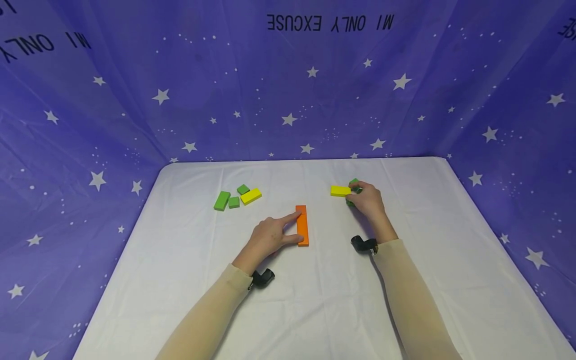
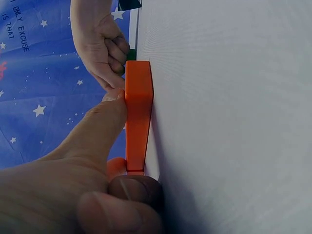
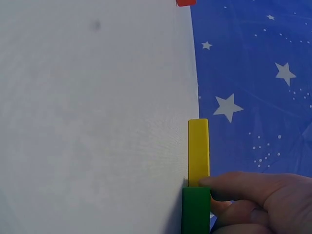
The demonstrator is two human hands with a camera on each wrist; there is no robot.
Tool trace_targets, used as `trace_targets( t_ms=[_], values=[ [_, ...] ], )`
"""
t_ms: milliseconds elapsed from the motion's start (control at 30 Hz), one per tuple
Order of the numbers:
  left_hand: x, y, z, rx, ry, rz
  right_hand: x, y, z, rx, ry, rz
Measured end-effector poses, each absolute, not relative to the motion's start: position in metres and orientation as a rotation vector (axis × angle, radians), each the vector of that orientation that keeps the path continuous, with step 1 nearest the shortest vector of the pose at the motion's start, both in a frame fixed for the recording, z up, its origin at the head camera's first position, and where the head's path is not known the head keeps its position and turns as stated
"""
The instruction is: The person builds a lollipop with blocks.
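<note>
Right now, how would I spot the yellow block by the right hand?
On the white table, find the right hand. The yellow block juts leftward from that hand, and its colour sets it apart from the green blocks beside it.

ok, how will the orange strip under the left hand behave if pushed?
The orange strip probably won't roll: its faces look flat. Likely stiff, given its straight edges. It may part at the seam near its far end.

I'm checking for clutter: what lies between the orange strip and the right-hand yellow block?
In the head view, only bare white cloth lies between the orange strip and that yellow block.
</note>
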State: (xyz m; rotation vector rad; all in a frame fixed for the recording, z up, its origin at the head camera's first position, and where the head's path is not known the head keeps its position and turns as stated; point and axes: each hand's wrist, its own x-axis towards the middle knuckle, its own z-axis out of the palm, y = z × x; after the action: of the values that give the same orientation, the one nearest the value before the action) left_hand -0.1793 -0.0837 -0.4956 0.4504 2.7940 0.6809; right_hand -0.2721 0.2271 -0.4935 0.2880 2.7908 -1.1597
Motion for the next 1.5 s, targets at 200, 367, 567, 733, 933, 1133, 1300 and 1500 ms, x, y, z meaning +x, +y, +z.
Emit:
trace_targets(
  t_ms=[200, 367, 567, 733, 933, 1133, 1300, 1500],
  values=[
    [-0.179, -0.083, -0.496, 0.454, 2.794, 0.692, -0.271, 0.227, -0.496, 0.285, 2.819, -1.142],
    [-0.178, -0.084, -0.496, 0.45, 2.793, 0.697, -0.271, 0.226, -0.497, 0.295, 2.822, -1.125],
    [-0.179, -0.084, -0.496, 0.439, 2.792, 0.699, -0.271, 0.224, -0.495, 0.273, 2.821, -1.115],
    [-0.179, -0.085, -0.496, 0.441, 2.784, 0.711, -0.271, 0.224, -0.494, 0.254, 2.809, -1.106],
    [-0.179, -0.085, -0.496, 0.449, 2.783, 0.713, -0.271, 0.226, -0.494, 0.253, 2.776, -1.155],
    [-0.178, -0.084, -0.495, 0.452, 2.785, 0.71, -0.271, 0.228, -0.493, 0.23, 2.765, -1.191],
    [-0.178, -0.084, -0.495, 0.451, 2.783, 0.704, -0.27, 0.228, -0.491, 0.191, 2.772, -1.242],
    [-0.178, -0.084, -0.494, 0.455, 2.785, 0.705, -0.268, 0.223, -0.485, 0.136, 2.762, -1.289]
  ],
)
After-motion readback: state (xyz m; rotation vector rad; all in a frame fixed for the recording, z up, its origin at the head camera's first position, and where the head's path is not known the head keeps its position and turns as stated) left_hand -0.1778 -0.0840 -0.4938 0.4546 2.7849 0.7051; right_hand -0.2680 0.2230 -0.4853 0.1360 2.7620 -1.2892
